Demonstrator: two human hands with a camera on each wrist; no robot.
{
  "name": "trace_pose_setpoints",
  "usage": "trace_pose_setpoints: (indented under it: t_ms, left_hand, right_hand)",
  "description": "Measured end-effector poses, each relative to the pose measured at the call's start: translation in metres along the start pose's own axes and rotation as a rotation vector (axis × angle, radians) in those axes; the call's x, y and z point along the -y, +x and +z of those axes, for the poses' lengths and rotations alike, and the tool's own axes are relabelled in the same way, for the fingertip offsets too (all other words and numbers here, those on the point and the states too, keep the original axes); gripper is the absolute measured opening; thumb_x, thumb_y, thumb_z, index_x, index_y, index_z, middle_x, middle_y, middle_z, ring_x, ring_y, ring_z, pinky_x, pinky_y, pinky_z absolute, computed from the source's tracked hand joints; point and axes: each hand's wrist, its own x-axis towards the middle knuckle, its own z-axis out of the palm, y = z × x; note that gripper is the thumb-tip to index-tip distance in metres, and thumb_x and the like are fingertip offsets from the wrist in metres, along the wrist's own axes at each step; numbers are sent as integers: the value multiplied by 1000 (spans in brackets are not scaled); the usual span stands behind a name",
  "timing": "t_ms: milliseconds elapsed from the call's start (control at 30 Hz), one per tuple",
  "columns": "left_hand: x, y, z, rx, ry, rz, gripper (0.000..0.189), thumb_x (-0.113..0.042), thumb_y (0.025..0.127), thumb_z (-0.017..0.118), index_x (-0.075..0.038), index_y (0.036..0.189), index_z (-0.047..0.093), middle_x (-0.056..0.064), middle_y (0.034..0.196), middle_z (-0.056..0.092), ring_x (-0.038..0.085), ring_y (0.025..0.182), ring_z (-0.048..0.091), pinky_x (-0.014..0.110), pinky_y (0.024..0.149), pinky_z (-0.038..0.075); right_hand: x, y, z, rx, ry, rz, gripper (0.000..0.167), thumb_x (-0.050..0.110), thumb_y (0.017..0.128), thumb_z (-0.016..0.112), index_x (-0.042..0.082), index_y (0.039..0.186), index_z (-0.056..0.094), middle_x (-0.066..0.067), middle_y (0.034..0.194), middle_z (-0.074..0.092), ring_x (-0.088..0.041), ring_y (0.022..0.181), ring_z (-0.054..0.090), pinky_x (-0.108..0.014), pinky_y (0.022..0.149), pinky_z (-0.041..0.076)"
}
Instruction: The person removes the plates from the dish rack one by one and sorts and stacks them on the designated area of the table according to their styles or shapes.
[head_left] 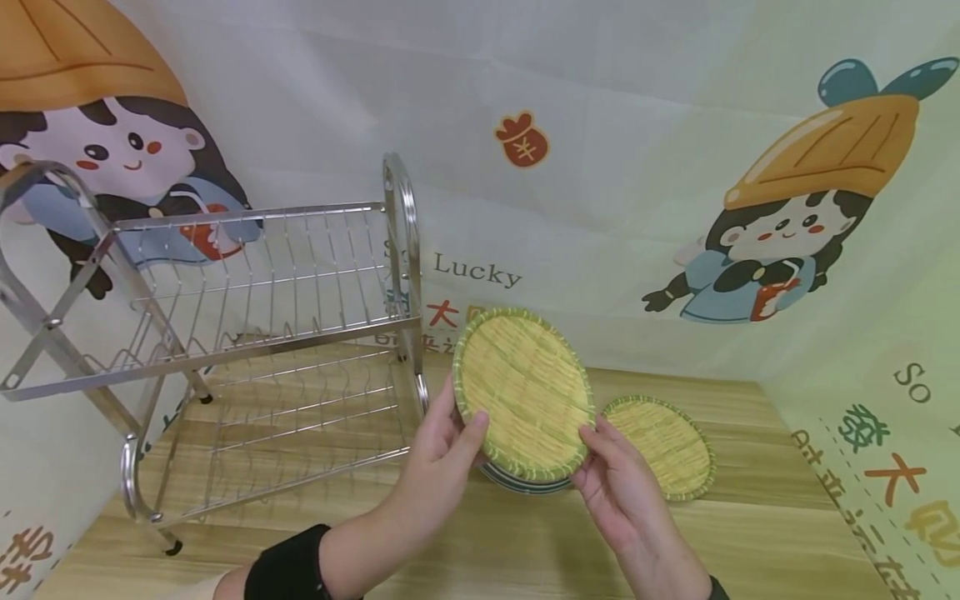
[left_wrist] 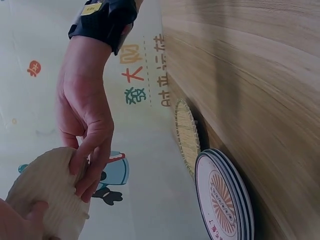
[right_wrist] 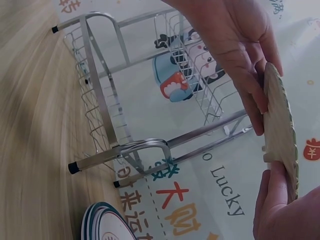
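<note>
Both hands hold a round woven bamboo tray [head_left: 525,392], yellow with a green bound rim, raised and tilted above the table. My left hand [head_left: 442,446] grips its lower left edge, thumb on the face towards me and fingers behind. At the lower right edge my right hand [head_left: 618,479] pinches the rim between thumb and fingers. A stack of several patterned plates [left_wrist: 220,200] with dark rims lies on the table below, mostly hidden by the tray in the head view. A second woven tray [head_left: 660,446] lies flat to the right of the plates.
A two-tier metal dish rack [head_left: 262,350] stands on the left of the wooden table [head_left: 765,525], its tiers holding no dishes. A printed cloth [head_left: 600,167] with cartoon figures and lettering hangs behind the table and along its sides.
</note>
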Motion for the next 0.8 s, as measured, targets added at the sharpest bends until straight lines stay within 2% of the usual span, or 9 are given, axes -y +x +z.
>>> trace_pose_setpoints:
  t_ms: [167,300,467,567,700,767,800]
  left_hand:
    - [3,-2,-3,51,39,-18,60,-9,102,36,-23,153,8,13,148,33,36,125,48,36,97,51]
    - [4,-4,-11,109,178,-6,56,-18,104,33,-22,153,7,9,149,33,28,127,46,31,101,48]
    - [5,-5,-19,160,422,40,55,-22,105,29,-21,153,4,1,157,18,18,143,23,36,115,29]
    - [5,-6,-22,149,611,33,58,-27,104,32,-23,153,2,-4,159,4,16,146,8,43,118,17]
    - [5,-11,-27,133,877,-43,62,-44,101,33,-28,152,0,-6,159,-6,21,146,4,51,116,15]
    - [5,-13,-30,148,1022,-55,65,-50,99,32,-30,151,-1,-5,158,-10,24,145,3,54,115,16]
    - [5,-13,-31,160,1093,-42,66,-51,99,31,-29,152,0,-2,158,-10,26,145,3,56,115,17]
  right_hand:
    - [1,-2,-2,-56,-36,-10,40,9,100,39,6,139,31,-1,111,60,-6,89,64,-16,76,56]
    - [3,-5,-5,-76,-57,-24,42,8,99,40,4,140,31,-3,116,58,-8,94,64,-19,84,55]
    - [7,-7,-11,-65,-64,-30,42,9,100,41,3,140,30,-2,115,60,-9,95,64,-20,86,54]
    - [9,-9,-17,-54,-64,-36,40,9,99,43,4,137,31,0,110,61,-8,92,65,-19,82,55]
    - [14,-11,-28,-20,-53,-48,39,11,99,45,5,135,30,1,109,59,-7,89,65,-17,80,56]
    - [17,-13,-35,-6,-38,-56,37,12,100,45,6,133,30,0,110,58,-8,88,65,-17,80,56]
    - [18,-13,-38,0,-34,-62,36,12,100,45,6,132,31,0,110,58,-8,88,65,-17,79,56]
